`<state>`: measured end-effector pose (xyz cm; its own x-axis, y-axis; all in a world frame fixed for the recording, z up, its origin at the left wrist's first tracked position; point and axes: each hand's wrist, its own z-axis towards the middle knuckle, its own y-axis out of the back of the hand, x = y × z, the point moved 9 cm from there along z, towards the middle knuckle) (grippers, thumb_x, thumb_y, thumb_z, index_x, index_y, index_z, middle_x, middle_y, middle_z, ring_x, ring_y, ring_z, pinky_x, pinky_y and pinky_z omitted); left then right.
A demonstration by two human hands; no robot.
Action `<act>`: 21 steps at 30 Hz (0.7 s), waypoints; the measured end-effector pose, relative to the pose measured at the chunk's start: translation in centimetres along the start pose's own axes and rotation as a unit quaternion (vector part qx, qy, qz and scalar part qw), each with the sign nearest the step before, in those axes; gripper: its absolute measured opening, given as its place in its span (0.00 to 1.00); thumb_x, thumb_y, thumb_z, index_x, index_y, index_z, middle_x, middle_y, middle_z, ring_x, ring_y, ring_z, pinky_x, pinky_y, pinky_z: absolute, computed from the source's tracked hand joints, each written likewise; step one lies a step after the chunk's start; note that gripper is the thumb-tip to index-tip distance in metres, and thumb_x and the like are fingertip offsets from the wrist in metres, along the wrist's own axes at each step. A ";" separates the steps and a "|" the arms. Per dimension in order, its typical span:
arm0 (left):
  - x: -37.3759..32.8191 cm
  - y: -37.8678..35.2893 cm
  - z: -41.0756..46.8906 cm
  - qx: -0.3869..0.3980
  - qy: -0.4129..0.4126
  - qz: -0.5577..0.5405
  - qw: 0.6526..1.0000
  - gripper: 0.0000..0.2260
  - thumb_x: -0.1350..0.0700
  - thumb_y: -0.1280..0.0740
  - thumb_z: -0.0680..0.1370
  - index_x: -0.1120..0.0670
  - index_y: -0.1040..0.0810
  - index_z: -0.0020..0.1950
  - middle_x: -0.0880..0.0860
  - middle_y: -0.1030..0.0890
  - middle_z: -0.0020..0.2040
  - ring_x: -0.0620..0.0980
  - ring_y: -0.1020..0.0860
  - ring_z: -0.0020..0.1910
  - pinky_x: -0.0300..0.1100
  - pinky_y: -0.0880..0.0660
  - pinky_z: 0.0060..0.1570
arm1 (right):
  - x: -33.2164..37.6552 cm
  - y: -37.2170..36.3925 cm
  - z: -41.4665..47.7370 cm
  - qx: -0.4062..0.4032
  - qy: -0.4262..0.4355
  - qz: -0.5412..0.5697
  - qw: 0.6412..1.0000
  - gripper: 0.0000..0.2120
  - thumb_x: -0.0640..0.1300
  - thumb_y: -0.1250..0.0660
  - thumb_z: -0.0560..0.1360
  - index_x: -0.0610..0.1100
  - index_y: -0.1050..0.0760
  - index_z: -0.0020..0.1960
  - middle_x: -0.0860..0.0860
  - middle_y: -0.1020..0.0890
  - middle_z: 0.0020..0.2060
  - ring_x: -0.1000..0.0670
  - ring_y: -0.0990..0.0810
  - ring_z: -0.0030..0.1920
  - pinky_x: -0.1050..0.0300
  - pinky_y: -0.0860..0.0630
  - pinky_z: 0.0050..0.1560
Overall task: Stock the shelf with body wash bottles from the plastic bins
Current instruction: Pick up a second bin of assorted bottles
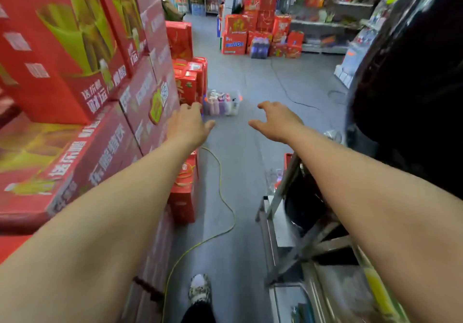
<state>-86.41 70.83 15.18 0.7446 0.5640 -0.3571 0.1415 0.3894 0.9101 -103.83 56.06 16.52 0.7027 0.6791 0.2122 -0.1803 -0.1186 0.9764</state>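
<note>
I see both arms stretched out. My left hand (189, 124) and right hand (276, 120) are spread, fingers loose, holding nothing. At 12 o'clock, past the hands, a clear plastic bin (238, 97) sits on the smooth grey floor (250, 159). It is full of round pink and purple bottles (218, 105). Shiny red cardboard boxes (75, 71) are stacked at 9 o'clock. A thin yellow cable (225, 202) curls at 6 o'clock.

Stacked red gift boxes (75, 71) at left, yellow cable (220, 177) snaking along grey floor (250, 84), metal stepladder (284, 184) at right
</note>
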 end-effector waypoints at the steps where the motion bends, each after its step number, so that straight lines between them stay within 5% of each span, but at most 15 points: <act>1: 0.2 -0.4 2.3 -0.005 -0.003 -0.002 1.000 0.25 0.41 0.34 0.76 0.54 0.28 0.67 0.60 0.25 0.63 0.63 0.26 0.63 0.54 0.28 0.60 | 0.0 -0.2 2.4 -0.002 0.000 0.003 1.000 0.32 0.61 0.37 0.77 0.47 0.36 0.76 0.44 0.30 0.72 0.42 0.31 0.72 0.47 0.30 0.67; 21: 0.3 -6.8 47.8 -0.021 -0.021 -0.009 1.000 0.24 0.42 0.34 0.77 0.55 0.27 0.67 0.62 0.25 0.64 0.63 0.27 0.63 0.55 0.29 0.61 | -6.0 1.7 47.3 -0.032 -0.032 0.014 0.999 0.32 0.61 0.37 0.78 0.46 0.37 0.76 0.43 0.30 0.72 0.41 0.31 0.71 0.44 0.30 0.68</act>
<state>-55.92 33.55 18.91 0.7689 0.5259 -0.3637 0.1286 0.4301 0.8936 -75.77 17.48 18.76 0.7388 0.6280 0.2444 -0.2434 -0.0895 0.9658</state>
